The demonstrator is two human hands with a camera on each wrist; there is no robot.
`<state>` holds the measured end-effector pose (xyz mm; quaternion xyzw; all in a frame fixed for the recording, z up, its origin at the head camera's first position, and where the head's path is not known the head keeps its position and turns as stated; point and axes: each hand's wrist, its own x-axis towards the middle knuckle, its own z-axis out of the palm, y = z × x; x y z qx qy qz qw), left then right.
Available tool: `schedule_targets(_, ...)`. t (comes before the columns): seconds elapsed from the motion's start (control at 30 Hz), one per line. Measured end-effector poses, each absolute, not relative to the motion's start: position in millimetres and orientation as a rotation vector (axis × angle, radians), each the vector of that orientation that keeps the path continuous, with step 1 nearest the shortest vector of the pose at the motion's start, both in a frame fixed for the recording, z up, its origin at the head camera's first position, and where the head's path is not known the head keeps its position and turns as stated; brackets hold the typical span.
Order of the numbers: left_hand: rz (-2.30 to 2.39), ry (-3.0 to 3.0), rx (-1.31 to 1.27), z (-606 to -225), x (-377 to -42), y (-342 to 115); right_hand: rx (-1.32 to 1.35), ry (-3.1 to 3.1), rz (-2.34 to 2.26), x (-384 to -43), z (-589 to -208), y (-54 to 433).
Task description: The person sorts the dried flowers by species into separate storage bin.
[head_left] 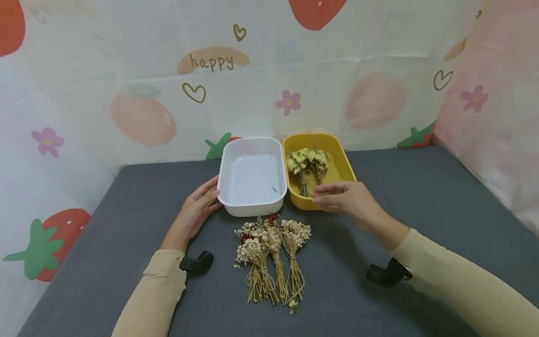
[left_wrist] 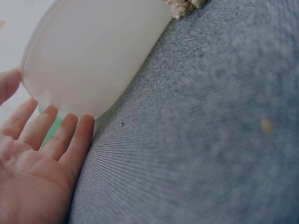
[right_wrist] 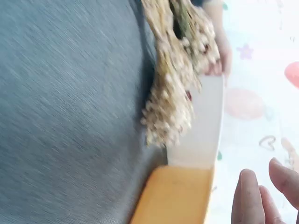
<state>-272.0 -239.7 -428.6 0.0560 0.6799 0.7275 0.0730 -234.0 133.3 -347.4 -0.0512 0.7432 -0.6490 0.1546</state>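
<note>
My left hand (head_left: 197,210) rests against the left side of the white bin (head_left: 252,209), its fingertips at the wall and rim; in the left wrist view those fingers (left_wrist: 63,135) are spread and nearly straight. Over the front of the yellow bin (head_left: 343,161) is my right hand (head_left: 347,199), with nothing seen between its thumb and fingers. Inside the yellow bin lie bunches of pale yellow dried flowers (head_left: 308,161). Several tied bunches of cream dried flowers (head_left: 273,252), with some dark red ones, lie on the cloth in front of the white bin.
The two bins stand side by side near the back edge of the grey cloth (head_left: 358,285), close to a printed curtain (head_left: 320,61). A few dark bits lie on the white bin's floor. One loose yellow flower head (head_left: 292,305) lies by the stem ends.
</note>
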Motion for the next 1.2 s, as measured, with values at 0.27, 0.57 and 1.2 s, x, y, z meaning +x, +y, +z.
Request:
schedule_targets(0.27, 2.196, 2.031, 0.156, -432.1, -272.2, -239.6, -0.187, 2.162, -1.754, -210.7, -362.9, 136.2)
schedule_targets(0.57, 2.187, 2.044, 0.168, -430.9, -271.9, -239.1, -0.147, 2.082, -1.733, -189.9, -384.8, 129.8)
schedule_targets(1.2, 2.197, 2.037, 0.125, -429.9, -272.2, -237.9, -0.074, 1.965, -1.572, -175.9, -400.4, 121.3)
